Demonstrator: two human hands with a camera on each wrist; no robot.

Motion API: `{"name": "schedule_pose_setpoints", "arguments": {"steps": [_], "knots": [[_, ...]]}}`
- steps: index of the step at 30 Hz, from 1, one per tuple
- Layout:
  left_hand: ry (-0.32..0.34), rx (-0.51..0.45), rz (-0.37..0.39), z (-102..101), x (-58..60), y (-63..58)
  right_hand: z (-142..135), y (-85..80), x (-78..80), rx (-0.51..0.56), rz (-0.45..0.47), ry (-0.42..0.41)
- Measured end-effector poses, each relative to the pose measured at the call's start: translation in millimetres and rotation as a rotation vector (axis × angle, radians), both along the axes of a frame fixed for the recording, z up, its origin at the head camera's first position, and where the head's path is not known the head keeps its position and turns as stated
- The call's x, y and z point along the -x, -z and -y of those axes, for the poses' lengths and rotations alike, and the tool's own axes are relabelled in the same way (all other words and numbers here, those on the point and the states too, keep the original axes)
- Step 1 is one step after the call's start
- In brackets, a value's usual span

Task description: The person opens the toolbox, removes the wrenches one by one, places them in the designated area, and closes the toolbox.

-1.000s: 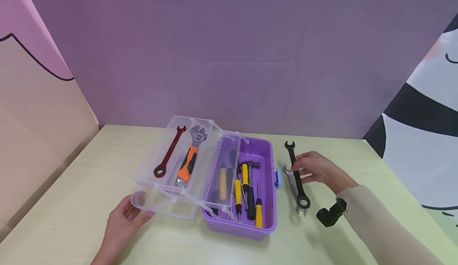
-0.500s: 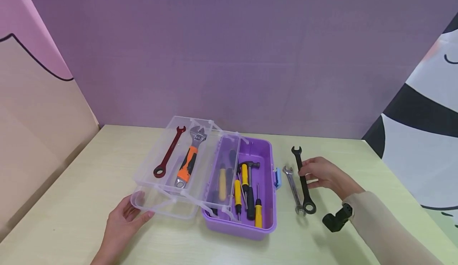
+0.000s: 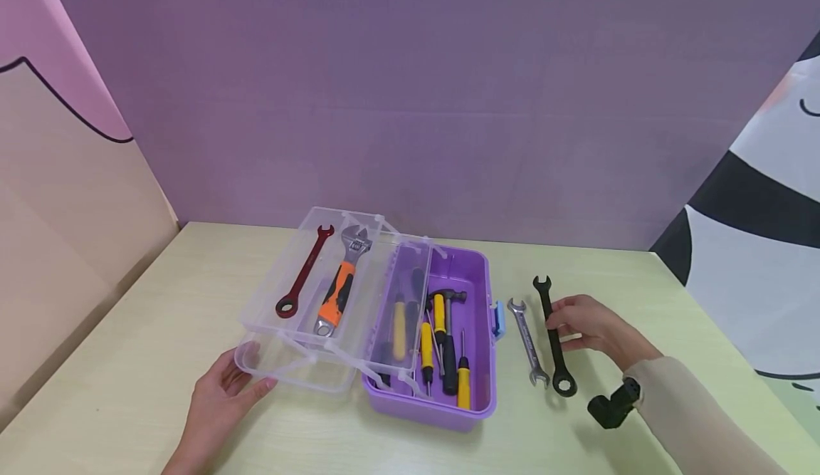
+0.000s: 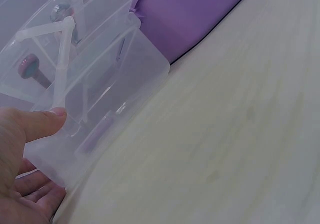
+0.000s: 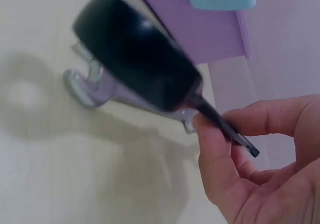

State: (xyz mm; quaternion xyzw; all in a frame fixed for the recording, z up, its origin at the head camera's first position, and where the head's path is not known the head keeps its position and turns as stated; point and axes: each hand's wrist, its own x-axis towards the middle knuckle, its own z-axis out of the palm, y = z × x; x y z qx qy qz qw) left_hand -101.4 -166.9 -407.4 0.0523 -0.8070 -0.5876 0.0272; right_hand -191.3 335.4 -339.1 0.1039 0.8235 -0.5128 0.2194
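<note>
My right hand (image 3: 592, 325) pinches a black combination wrench (image 3: 554, 340) by its shaft. In the right wrist view, thumb and fingers hold the wrench (image 5: 145, 53) above the table, its shadow falling below. Just left of it lies a silver open-end wrench (image 3: 528, 343), partly covered by the black one in the right wrist view. My left hand (image 3: 218, 404) holds the near left corner of the clear toolbox lid (image 3: 301, 372), thumb on one side and fingers on the other. In the left wrist view this lid (image 4: 120, 78) leans away from the purple toolbox (image 3: 442, 418).
Clear trays hold a red wrench (image 3: 305, 272) and an orange-handled adjustable wrench (image 3: 338, 290). In the purple box lie a hammer (image 3: 450, 354) and several yellow-handled screwdrivers (image 3: 463, 382). A blue latch (image 3: 499, 320) sticks out on its right. A purple backdrop (image 3: 410, 105) rises behind the table.
My right hand has moved the black wrench right and nearer, off the silver wrench it overlapped in the head view. The left hand and the lid stay where they were.
</note>
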Motion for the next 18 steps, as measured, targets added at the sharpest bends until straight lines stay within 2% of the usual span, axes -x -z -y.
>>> {"name": "schedule_pose_setpoints", "arguments": {"steps": [18], "knots": [[-0.002, -0.001, -0.005, 0, 1.2, 0.7, -14, 20.2, 1.7, -0.041, 0.014, 0.042]]}}
